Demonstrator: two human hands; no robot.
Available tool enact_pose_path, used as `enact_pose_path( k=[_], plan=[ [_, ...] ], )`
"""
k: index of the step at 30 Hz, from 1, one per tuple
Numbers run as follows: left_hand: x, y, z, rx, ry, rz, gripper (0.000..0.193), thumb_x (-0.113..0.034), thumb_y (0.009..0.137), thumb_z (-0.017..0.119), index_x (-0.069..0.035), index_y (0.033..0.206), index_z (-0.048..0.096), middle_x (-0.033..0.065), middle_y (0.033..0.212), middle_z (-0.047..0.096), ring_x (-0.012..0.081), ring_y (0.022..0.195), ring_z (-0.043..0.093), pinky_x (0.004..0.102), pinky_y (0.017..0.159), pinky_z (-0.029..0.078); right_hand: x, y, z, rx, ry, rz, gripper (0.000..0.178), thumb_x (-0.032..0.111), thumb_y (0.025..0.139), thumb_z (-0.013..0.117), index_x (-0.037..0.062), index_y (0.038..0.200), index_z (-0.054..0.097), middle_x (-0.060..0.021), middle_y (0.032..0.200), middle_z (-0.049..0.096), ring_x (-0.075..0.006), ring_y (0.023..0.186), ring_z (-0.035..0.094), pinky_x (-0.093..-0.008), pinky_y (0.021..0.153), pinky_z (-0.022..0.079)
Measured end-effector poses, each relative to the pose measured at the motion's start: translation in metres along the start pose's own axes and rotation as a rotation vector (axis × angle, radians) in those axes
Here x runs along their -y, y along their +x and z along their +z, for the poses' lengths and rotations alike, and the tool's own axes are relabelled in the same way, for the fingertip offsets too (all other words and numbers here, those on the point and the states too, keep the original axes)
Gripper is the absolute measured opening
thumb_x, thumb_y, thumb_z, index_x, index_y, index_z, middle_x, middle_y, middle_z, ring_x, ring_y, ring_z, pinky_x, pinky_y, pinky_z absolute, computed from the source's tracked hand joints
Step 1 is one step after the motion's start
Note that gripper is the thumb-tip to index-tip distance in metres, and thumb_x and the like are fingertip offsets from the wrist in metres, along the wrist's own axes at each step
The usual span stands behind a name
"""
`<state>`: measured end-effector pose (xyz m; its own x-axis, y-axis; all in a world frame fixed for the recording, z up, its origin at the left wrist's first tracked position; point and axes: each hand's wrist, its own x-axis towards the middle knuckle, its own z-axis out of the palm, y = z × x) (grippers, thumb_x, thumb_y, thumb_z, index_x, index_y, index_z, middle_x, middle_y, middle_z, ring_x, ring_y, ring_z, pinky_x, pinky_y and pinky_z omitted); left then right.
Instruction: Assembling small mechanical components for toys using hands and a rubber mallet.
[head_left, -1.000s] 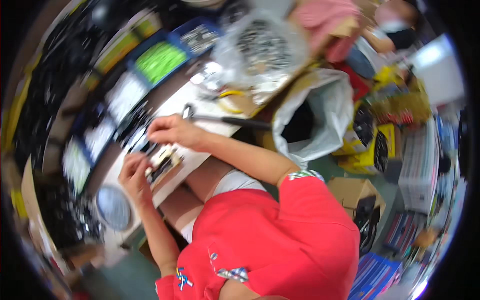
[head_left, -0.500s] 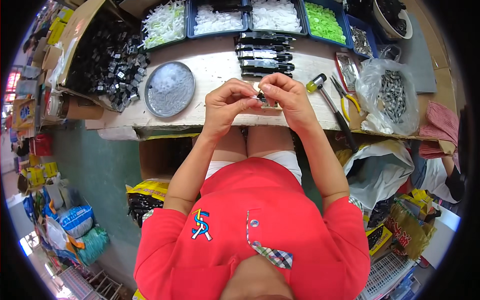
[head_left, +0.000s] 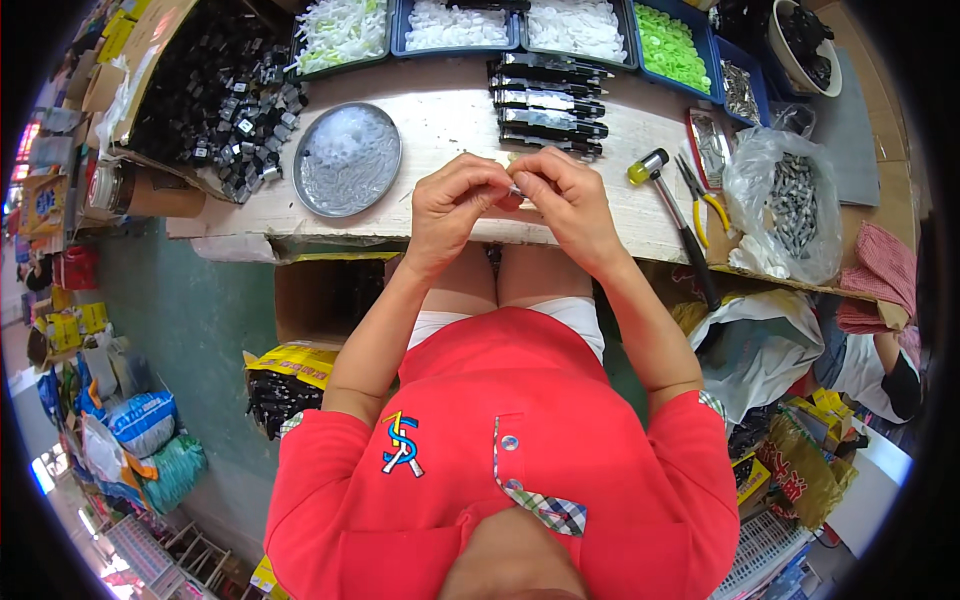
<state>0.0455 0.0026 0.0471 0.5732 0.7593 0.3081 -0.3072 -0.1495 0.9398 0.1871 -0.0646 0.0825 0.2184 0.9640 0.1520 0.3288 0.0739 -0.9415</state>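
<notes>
A: The small part (head_left: 516, 187) is sitting at the centre of the frame, just above the near edge of the wooden worktable (head_left: 440, 120), pinched between both hands.

B: How are the fingers holding it?

A: The left hand (head_left: 455, 205) and the right hand (head_left: 570, 205) are meeting fingertip to fingertip, fingers drawn narrow around the piece. It is too small and too covered to tell its shape.

B: What is lying around them?

A: A round metal dish (head_left: 347, 158) is sitting to the upper left, a row of black assembled pieces (head_left: 548, 88) is lying just beyond the hands, and a yellow-headed hammer (head_left: 670, 205) and pliers (head_left: 700, 200) are resting to the right, beside a clear bag of metal bits (head_left: 790, 200).

B: Any advice for doing this well?

A: I would judge that keeping both wrists low over the table edge is steadying the pinch, and working directly above the board means a dropped piece is landing on wood, not in the lap.
</notes>
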Motion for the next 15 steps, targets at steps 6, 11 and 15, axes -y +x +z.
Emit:
enact_pose_path(
  k=[6,11,15],
  plan=[
    [0.002,0.0,-0.002,-0.062,0.03,-0.03,0.006,0.005,0.08,0.054,0.004,0.083,0.06,0.0081,0.084,0.058,0.014,0.073,0.06,0.0232,0.065,0.051,-0.007,0.0,0.002,-0.076,-0.21,-0.203,0.009,0.006,0.076,0.059,0.0027,0.084,0.061,-0.0072,0.073,0.056,-0.0222,0.069,0.055,-0.0308,0.061,0.038],
    [0.009,0.002,-0.003,-0.048,0.321,0.142,0.01,0.006,0.074,0.058,0.001,0.083,0.06,0.0079,0.082,0.059,0.0164,0.068,0.058,0.0258,0.061,0.048,-0.013,0.001,0.002,-0.098,-0.466,-0.428,0.01,0.003,0.071,0.063,0.005,0.079,0.06,-0.0035,0.072,0.057,-0.0171,0.067,0.053,-0.0283,0.061,0.035],
    [0.01,0.004,-0.01,-0.025,0.506,0.237,0.015,0.004,0.07,0.061,-0.003,0.083,0.061,0.0057,0.082,0.059,0.0195,0.075,0.057,0.0288,0.066,0.043,-0.026,0.001,-0.003,-0.091,-0.586,-0.514,0.009,0.006,0.068,0.063,0.0073,0.076,0.057,-0.0021,0.07,0.054,-0.0174,0.068,0.052,-0.0308,0.061,0.032]
  ],
)
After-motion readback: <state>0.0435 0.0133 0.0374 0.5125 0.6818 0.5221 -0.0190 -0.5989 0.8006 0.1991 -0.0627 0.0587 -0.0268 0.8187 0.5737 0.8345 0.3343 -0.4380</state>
